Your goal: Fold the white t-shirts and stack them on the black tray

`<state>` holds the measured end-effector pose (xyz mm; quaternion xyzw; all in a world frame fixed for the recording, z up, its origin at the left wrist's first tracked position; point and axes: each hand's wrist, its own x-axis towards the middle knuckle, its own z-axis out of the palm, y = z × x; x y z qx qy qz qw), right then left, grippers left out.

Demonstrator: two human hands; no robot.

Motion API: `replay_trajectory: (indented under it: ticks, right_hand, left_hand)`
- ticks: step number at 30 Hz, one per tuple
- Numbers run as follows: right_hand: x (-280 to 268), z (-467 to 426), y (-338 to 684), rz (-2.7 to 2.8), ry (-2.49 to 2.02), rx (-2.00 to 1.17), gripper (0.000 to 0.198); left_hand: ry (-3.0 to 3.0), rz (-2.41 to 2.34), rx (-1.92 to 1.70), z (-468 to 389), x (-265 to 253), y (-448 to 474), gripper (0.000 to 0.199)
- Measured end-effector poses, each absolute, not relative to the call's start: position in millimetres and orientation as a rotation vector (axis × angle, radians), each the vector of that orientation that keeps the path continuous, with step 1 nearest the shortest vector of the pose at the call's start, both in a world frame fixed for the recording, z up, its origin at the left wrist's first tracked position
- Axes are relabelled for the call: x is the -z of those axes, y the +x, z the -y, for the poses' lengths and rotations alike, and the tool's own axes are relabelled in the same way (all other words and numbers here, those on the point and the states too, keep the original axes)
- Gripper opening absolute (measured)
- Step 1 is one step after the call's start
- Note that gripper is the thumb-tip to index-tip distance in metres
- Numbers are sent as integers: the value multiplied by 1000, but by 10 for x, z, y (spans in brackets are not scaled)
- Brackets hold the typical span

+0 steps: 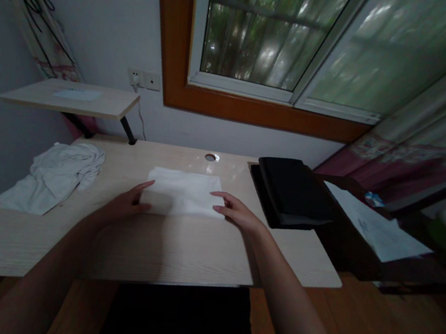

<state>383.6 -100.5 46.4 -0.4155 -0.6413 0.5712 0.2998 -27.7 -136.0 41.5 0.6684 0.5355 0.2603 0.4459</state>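
Observation:
A white cloth (182,192), folded into a flat rectangle, lies on the wooden desk in front of me. At its left edge is my left hand (130,201), with thumb and forefinger spread apart and their tips touching the cloth. My right hand (239,213) rests at the opposite edge, fingers and thumb also apart, fingertips on the fabric. Both hands frame the cloth from the sides; the undersides of the fingers are hidden. A crumpled white garment (57,175) is heaped to the left of my left hand.
The pale desk (203,252) has a raised shelf (71,96) at its back left and a cable hole (210,157) near the wall. Black folders or a case (289,189) lie at right. Beyond stands a dark side table with a white sheet (372,222).

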Motion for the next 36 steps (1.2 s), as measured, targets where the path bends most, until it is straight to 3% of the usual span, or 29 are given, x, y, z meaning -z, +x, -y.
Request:
replay_trajectory:
  ticks: [7,14,19,25,30,36]
  right_hand:
    - [-427,1035,3798,1553,-1052,-1690,65]
    - [-472,1011,3870,1659,-1172,-1728,79]
    - [-294,879,3771,1589,-1212,-1371,75]
    - [-163,702,3649,1704,-1472,-843,48]
    - [-151,708,3670,1730,-1518,-756,33]
    - [-125,734,3726,1676,-1491,-849,46]
  left_hand:
    - [1669,-1295,-445,1524,-640,-306,80]
    - [1329,-1379,-787,1436,-649,-202,97]
    - [1313,-1388,-913,1312,-595,-145,90]
    - [1347,-1448,-1018,1164,-499,-149,73]
    - [1325,-1524,-1060,1097,-345,-213,75]
    - [1357,-1562,-846,1190,-413,-253,83]
